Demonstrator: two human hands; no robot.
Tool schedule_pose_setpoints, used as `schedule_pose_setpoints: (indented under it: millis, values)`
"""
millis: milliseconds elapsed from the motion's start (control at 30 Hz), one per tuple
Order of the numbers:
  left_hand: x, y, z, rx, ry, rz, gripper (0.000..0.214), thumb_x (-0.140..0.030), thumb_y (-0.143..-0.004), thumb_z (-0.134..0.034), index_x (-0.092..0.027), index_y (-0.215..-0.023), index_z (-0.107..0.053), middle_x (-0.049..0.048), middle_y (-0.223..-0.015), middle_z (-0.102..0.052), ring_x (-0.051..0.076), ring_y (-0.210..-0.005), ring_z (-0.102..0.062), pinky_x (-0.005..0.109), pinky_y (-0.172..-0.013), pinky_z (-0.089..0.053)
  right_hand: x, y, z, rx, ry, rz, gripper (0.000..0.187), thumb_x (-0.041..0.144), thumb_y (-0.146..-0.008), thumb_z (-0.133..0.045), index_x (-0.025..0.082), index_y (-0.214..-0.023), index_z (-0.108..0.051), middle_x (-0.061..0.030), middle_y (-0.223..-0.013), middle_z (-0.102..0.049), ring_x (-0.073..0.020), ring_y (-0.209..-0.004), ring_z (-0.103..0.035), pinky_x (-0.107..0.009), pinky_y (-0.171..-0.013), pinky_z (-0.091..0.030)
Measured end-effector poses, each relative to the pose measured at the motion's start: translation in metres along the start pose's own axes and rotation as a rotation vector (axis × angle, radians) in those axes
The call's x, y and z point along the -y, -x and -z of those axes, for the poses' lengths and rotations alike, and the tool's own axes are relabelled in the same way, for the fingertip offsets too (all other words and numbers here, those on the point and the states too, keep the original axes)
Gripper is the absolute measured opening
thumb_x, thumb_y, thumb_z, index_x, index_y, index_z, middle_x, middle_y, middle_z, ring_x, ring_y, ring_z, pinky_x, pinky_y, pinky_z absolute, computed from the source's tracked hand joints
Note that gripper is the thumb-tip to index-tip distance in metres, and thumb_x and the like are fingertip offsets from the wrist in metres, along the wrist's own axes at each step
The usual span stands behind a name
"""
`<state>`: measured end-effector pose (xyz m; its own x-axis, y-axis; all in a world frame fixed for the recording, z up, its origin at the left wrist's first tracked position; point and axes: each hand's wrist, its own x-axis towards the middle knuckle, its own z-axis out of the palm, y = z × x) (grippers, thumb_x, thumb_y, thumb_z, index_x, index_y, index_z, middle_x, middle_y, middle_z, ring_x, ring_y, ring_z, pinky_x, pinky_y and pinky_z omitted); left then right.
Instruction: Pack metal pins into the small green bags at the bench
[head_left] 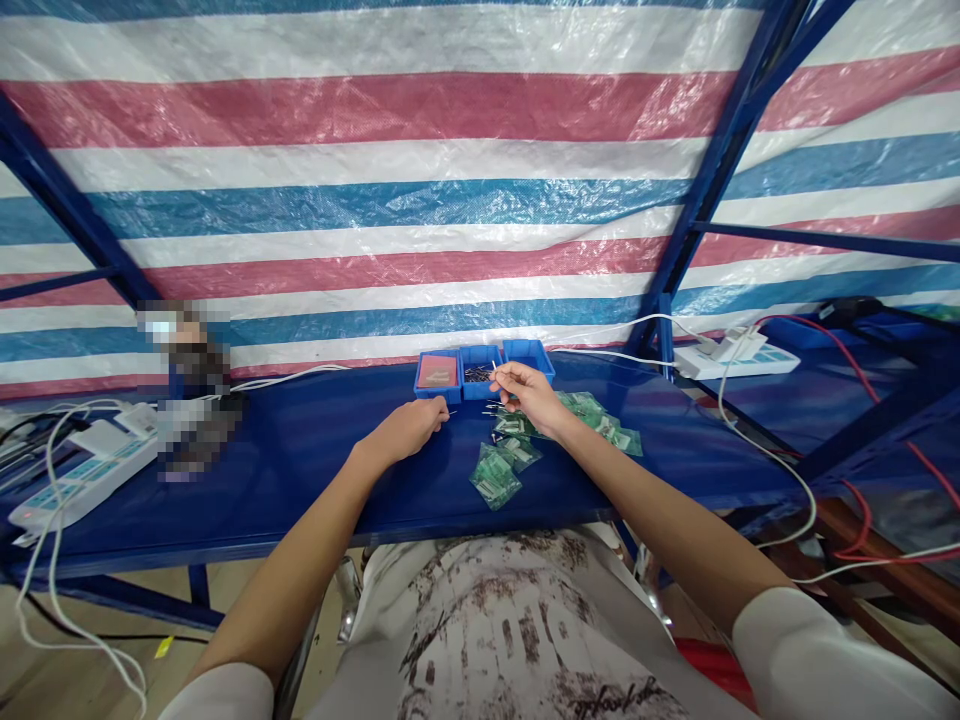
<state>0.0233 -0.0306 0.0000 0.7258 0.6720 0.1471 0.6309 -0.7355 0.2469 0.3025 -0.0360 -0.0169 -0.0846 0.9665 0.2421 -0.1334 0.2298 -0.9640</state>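
The right hand (529,393) is lifted a little off the counter (300,450). Its thumb and forefinger are pinched together on a thin pale pin (493,367), which sticks out to the left of the fingertips; the other fingers are loosely bent. The left hand (409,428) lies knuckles up on the counter with the fingers curled in. A tiny pin shows just off its fingertips, but it is too small to tell whether the hand grips it.

Between the two hands, a few more loose pins (491,408) lie scattered on the blue surface. Just under and to the right of the right hand there is a spread of small green packets (495,480), some overlapping. The nearest ones lie toward the person, and others trail off to the right.

Behind the hands three small blue bins stand touching in a row. The left bin (437,375) holds something flat and reddish, the middle bin (476,374) holds a heap of small dark parts, and the right bin (534,355) sits just behind the pinching fingers.

Farther out, a white power strip (82,465) lies at the left end of the counter with white cables looping off it. A second power strip (739,358) sits at the right, with white and red cables running from it. A red, white and blue striped tarp (375,150) hangs behind, on a blue metal frame (705,180).
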Motion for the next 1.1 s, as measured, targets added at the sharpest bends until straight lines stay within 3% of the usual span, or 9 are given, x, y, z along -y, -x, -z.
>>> schedule_pose_setpoints:
  millis: [267,533,667,800,900,1100]
  values:
    - [0.006,0.001,-0.004,-0.005,-0.037,-0.040,0.026,-0.006,-0.096,-0.040,-0.019,-0.109,-0.059,0.0075,-0.099,-0.071,0.022,-0.083,-0.064,0.031,-0.074,-0.045,0.000,0.000,0.005,0.061,-0.110,-0.104,0.044,0.059,-0.075,-0.091,0.021,-0.095,-0.078,-0.0051,-0.092,-0.072,-0.0127,-0.068,-0.053,-0.023,-0.053,-0.042]
    - [0.005,0.001,-0.004,-0.013,-0.030,-0.036,0.020,-0.014,-0.104,-0.039,-0.020,-0.108,-0.057,0.0071,-0.098,-0.070,0.021,-0.080,-0.063,0.031,-0.073,-0.044,0.003,0.001,0.005,0.068,-0.127,-0.110,0.041,0.055,-0.078,-0.089,0.021,-0.097,-0.078,-0.0045,-0.092,-0.070,-0.0124,-0.068,-0.054,-0.023,-0.053,-0.042]
    - [0.004,0.000,-0.004,-0.013,-0.005,-0.014,0.022,-0.022,-0.110,-0.035,-0.020,-0.105,-0.056,0.0068,-0.096,-0.070,0.021,-0.078,-0.063,0.031,-0.071,-0.042,-0.001,-0.001,0.001,0.053,-0.041,-0.037,0.041,0.056,-0.077,-0.090,0.022,-0.096,-0.075,-0.0038,-0.091,-0.071,-0.0139,-0.065,-0.057,-0.025,-0.049,-0.043]
    - [-0.001,-0.001,-0.001,-0.012,0.013,0.012,0.027,-0.030,-0.113,-0.034,-0.020,-0.102,-0.056,0.0079,-0.096,-0.072,0.022,-0.078,-0.065,0.031,-0.070,-0.042,-0.010,-0.005,0.000,0.007,0.109,0.072,0.041,0.057,-0.075,-0.090,0.023,-0.088,-0.070,0.0001,-0.072,-0.062,-0.0176,-0.061,-0.058,-0.029,-0.047,-0.045]
    - [-0.005,-0.001,0.001,-0.005,0.008,0.030,0.025,-0.032,-0.114,-0.036,-0.020,-0.101,-0.054,0.0085,-0.095,-0.072,0.023,-0.077,-0.066,0.031,-0.069,-0.042,-0.017,-0.008,0.002,0.002,0.265,0.158,0.038,0.056,-0.078,-0.086,0.024,-0.087,-0.069,0.0000,-0.071,-0.061,-0.0173,-0.059,-0.055,-0.030,-0.047,-0.044]
    - [-0.008,-0.001,0.002,-0.015,-0.013,0.032,0.018,-0.032,-0.114,-0.042,-0.022,-0.101,-0.049,0.0091,-0.096,-0.072,0.024,-0.079,-0.067,0.031,-0.069,-0.041,-0.019,-0.006,0.002,-0.014,0.561,0.372,0.020,0.039,-0.088,-0.077,0.023,-0.085,-0.067,-0.0032,-0.085,-0.065,-0.0199,-0.078,-0.061,-0.034,-0.072,-0.051]
